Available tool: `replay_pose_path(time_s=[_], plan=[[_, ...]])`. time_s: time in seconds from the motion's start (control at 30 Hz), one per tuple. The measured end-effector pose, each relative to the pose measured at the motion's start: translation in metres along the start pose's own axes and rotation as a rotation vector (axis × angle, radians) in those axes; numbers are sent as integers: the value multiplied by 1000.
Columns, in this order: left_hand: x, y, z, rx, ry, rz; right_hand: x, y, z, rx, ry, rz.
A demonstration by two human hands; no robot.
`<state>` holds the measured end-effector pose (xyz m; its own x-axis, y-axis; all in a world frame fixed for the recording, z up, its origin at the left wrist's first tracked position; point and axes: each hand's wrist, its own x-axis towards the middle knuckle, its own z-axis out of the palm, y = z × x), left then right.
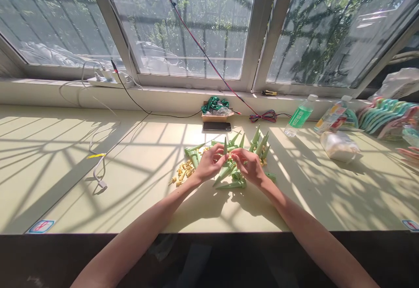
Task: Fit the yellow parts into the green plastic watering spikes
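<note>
Head view: both hands meet over the table (98, 200). The left hand (209, 163) clasps a green cone (225, 147), tip up, just above the pile of green cones (258, 144). The right hand (251, 166) curls beside it, fingertips pinched; whether it grips anything, I cannot tell. Yellow pieces (183, 172) lie left; phone (216, 126) behind.
</note>
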<state>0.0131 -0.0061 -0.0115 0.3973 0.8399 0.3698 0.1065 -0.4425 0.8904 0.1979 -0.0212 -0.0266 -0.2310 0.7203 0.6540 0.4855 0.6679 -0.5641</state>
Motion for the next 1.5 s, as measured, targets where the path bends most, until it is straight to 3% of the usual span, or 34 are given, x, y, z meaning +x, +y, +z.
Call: replay_pose_path(time_s=[0.47, 0.8, 1.23, 1.5], plan=[[-6, 2, -2, 254, -52, 162, -2, 7, 5, -1, 23, 23], [1, -1, -2, 41, 55, -23, 0, -3, 0, 77, -38, 47], [1, -3, -1, 67, 62, -45, -1, 0, 1, 124, -59, 73], [-1, -2, -1, 115, 45, 5, -2, 4, 5, 31, -62, 32]])
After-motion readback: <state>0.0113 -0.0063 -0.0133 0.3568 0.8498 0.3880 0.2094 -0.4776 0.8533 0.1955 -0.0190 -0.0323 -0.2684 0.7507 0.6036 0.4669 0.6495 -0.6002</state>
